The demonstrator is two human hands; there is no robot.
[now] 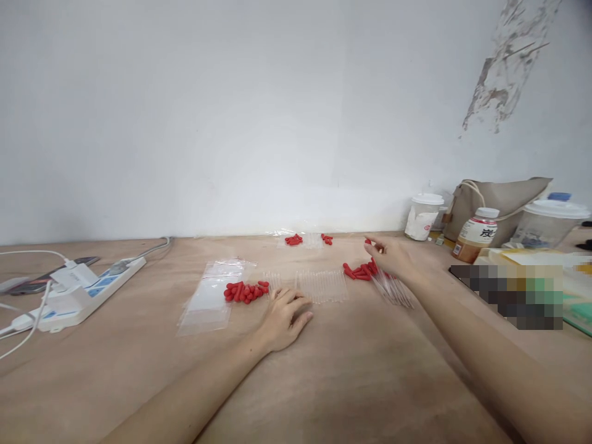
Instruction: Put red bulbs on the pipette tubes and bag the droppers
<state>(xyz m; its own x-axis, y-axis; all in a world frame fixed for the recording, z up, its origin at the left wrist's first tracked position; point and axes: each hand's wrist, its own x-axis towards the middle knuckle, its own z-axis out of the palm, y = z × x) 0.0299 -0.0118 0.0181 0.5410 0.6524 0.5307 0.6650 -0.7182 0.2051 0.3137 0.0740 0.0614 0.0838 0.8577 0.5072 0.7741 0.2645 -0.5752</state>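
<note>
My left hand rests low over the table with its fingers loosely apart, holding nothing. Its fingertips touch or cover part of a row of thin clear tubes. Just left of it lies a pile of red rubber bulbs, partly over a stack of clear zip bags. Farther right, my right hand is pinched, with a small red rubber bulb at its fingertips. Beneath that hand are another heap of red bulbs and a fanned bundle of clear tubes, partly hidden.
By the wall lie a clear bag and small groups of red bulbs. A white power strip with cables is at left. On the right stand a lidded cup, a bottle, a grey bag and a plastic tub.
</note>
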